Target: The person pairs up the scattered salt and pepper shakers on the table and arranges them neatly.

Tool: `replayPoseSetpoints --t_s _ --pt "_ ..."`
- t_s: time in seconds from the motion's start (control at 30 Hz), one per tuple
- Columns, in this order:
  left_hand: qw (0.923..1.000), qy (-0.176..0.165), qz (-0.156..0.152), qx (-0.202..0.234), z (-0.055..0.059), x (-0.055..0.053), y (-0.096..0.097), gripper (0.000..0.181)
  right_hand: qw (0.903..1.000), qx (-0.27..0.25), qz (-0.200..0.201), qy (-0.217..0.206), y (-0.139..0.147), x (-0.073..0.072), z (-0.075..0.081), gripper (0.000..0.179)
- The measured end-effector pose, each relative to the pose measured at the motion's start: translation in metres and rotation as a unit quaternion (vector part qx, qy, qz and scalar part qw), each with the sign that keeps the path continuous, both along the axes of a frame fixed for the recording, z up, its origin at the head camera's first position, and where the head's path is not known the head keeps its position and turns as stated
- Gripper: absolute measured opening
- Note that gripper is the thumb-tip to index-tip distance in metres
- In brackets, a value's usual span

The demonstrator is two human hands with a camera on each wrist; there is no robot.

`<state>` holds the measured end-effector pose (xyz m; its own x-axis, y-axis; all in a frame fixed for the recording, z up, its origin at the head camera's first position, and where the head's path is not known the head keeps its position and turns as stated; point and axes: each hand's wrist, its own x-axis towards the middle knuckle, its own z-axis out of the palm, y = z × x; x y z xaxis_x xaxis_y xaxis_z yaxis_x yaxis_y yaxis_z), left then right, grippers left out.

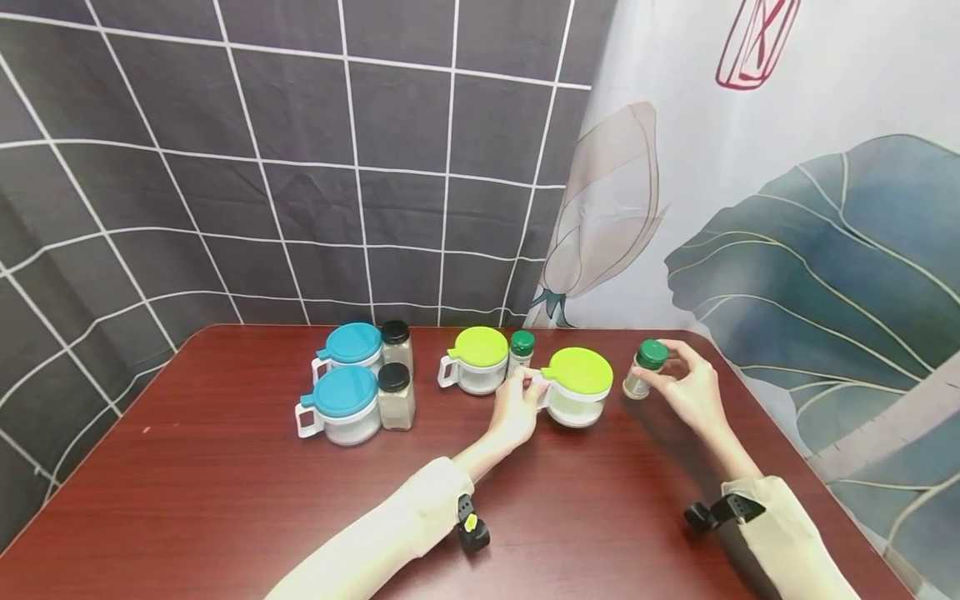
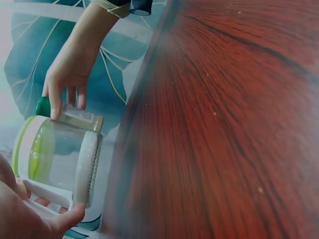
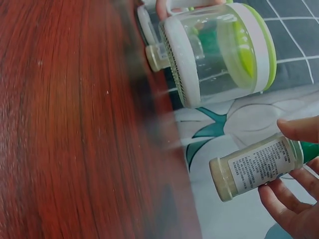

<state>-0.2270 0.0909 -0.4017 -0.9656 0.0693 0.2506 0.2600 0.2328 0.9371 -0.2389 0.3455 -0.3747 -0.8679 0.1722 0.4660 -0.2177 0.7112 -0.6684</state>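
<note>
My left hand (image 1: 516,408) grips the white handle of a clear seasoning jar with a lime-green lid (image 1: 579,372). In the left wrist view the fingers (image 2: 75,215) curl round that handle, and the jar's body looks see-through. To the right of it, my right hand (image 1: 692,390) holds a small spice bottle (image 1: 637,382) near its green cap, thumb on one side and fingers on the other. A printed white label (image 3: 261,164) on the bottle faces the right wrist camera. Just behind the left hand stands another green-capped bottle (image 1: 521,346), its lower part hidden by the hand.
A second lime-lidded jar (image 1: 481,354) stands left of that bottle. Farther left are two blue-lidded jars (image 1: 345,392) (image 1: 353,342), with two black-capped bottles (image 1: 396,398) (image 1: 395,337) beside them. A gridded dark cloth (image 1: 300,200) and a floral curtain (image 1: 795,250) hang behind the brown table (image 1: 225,500).
</note>
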Motion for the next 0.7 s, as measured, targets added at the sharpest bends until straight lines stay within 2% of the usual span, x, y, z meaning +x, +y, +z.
replayPoseSetpoints --t_s 0.13,0.33,0.43,0.57,0.7 --pt "0.9998 -0.004 -0.008 0.019 0.0 0.002 -0.005 0.019 1.0 -0.004 0.008 -0.001 -0.003 0.0 -0.001 0.045" --pt "0.9999 -0.01 0.007 -0.005 -0.003 0.002 -0.014 0.018 0.9998 -0.006 0.016 -0.004 -0.009 0.003 0.0 0.044" --pt "0.9996 -0.024 0.008 0.013 -0.006 0.004 -0.018 0.018 0.9997 -0.006 0.021 -0.007 -0.013 0.004 0.001 0.044" --pt "0.9966 -0.061 -0.001 0.056 -0.005 0.008 -0.024 0.019 0.9995 -0.012 0.03 -0.007 -0.018 0.004 0.002 0.043" --pt "0.9947 -0.072 -0.006 0.073 -0.003 0.013 -0.03 0.02 0.9992 -0.012 0.037 -0.009 -0.021 0.003 0.0 0.043"
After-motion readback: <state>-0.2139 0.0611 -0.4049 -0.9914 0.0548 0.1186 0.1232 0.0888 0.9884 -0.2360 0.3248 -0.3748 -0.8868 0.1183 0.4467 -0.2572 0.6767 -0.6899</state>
